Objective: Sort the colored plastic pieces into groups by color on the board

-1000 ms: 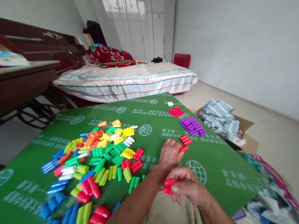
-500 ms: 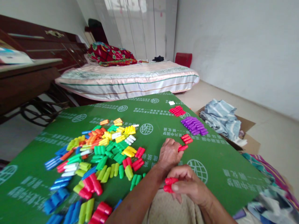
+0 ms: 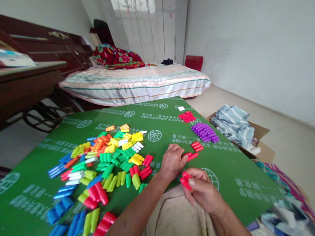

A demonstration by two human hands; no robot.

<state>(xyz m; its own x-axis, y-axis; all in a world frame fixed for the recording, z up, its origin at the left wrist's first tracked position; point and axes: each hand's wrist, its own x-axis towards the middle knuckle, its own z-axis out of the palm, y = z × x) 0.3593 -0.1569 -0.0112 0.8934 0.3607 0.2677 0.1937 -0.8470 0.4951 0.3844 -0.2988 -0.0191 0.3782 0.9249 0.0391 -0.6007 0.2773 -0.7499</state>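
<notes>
My right hand [image 3: 202, 190] is closed around a small bunch of red plastic caps [image 3: 185, 181] near the front edge of the green board [image 3: 231, 170]. Just ahead of it, my left hand [image 3: 173, 161] rests knuckles-up on the board with its fingers curled, touching a red cap [image 3: 191, 156] that lies beside a short row of red caps [image 3: 197, 146]. I cannot make out whether the left fingers hold anything. A mixed pile of coloured caps [image 3: 108, 157] spreads over the board's left half.
A row of purple caps [image 3: 204, 132] and another red group [image 3: 187, 116] lie at the board's far right. A cardboard box with striped cloth [image 3: 233, 126] stands on the floor to the right. A bed [image 3: 137, 83] is beyond, a dark wooden desk [image 3: 27, 85] on the left.
My right hand has risen and moved forward with the red caps, turning them upright. My left hand slid slightly left, off the loose red cap.
</notes>
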